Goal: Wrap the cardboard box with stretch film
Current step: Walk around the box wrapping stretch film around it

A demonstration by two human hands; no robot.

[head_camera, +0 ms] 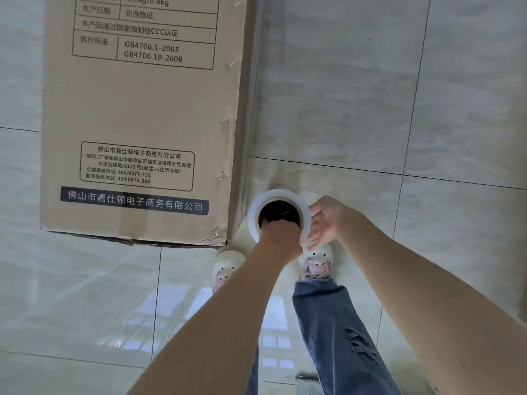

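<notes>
A tall cardboard box point(142, 109) with printed black text stands on the tiled floor at the upper left. Just off its near right corner is a white roll of stretch film point(278, 196), seen end-on with a dark core. My left hand point(281, 238) reaches into the core, its fingers hidden inside. My right hand point(325, 220) lies against the roll's right side with straight fingers. A clear sheet of film point(256, 115) stretches from the roll up along the box's right side.
Glossy pale floor tiles point(427, 109) with dark grout lines lie all around. My feet in white slippers point(318, 260) stand just below the roll, with blue jeans point(336, 337) below them.
</notes>
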